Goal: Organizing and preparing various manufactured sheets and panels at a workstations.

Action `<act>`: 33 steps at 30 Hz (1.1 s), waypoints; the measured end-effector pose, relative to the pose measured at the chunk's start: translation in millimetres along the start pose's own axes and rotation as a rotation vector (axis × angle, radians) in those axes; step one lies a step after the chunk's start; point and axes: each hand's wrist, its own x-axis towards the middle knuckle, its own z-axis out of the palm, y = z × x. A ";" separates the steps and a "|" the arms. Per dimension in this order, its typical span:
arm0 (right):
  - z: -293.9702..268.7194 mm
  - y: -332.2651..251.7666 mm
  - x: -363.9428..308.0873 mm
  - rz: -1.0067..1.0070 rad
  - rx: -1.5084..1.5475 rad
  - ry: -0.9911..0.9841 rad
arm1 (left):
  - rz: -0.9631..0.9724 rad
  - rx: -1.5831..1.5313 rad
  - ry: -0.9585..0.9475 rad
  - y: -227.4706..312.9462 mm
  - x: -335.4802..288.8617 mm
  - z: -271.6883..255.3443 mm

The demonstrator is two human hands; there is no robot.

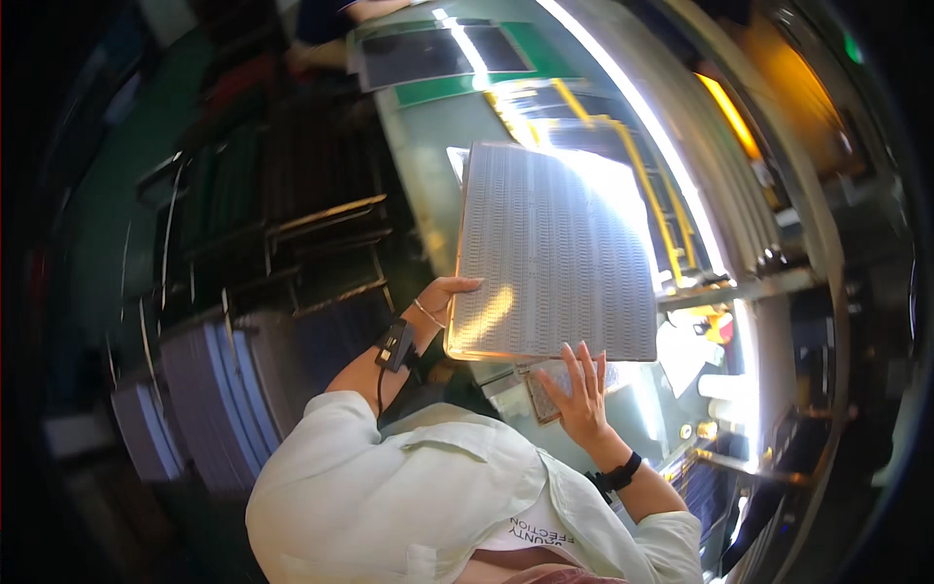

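Note:
My left hand (pixel 449 295) grips the left edge of a large flat panel (pixel 550 253), thumb on its face and the other fingers hidden behind. The panel is grey, covered in rows of small repeating marks, with copper-coloured edges and bright glare at its upper right. It looks like a circuit board panel and is held up above the bench. At its lower edge, my right hand (pixel 584 397) has its fingers spread, fingertips overlapping the panel's rim; whether they press on it I cannot tell. Below the panel, beside my right hand, lies a smaller patterned piece (pixel 545 394), partly covered.
A long bright lamp (pixel 642 107) runs along the bench's right side. Yellow rails (pixel 642 165) stand behind the panel. Farther off, a dark sheet lies on a green mat (pixel 559 63), near another person's arm (pixel 375 10). Racks with stacked panels (pixel 209 389) stand at the left.

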 end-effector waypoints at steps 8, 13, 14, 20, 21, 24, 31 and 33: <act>133.4 -0.5 20.6 -0.166 0.249 -0.188 | 0.285 0.846 0.926 33.1 -51.9 -152.7; 162.0 27.6 12.9 -0.022 0.515 -0.280 | 0.410 1.901 1.357 12.7 -89.8 -96.1; 167.7 29.5 14.7 -0.006 0.487 -0.229 | 0.514 1.884 1.423 14.0 -107.9 -110.4; 174.4 -2.2 12.2 0.073 0.463 -0.054 | -0.434 2.090 1.042 -46.8 -188.3 -294.9; 178.7 -0.8 7.1 0.083 0.451 -0.030 | -0.217 1.925 1.058 -65.7 -182.8 -315.6; 183.6 -4.2 6.6 0.097 0.434 -0.019 | -0.033 1.722 1.241 -107.1 -158.9 -367.8; 191.5 0.1 7.1 0.141 0.390 -0.074 | 0.070 1.459 1.817 -123.6 -122.0 -409.7; 193.6 1.0 6.9 0.128 0.368 -0.069 | 0.025 1.430 1.849 -118.2 -122.9 -412.5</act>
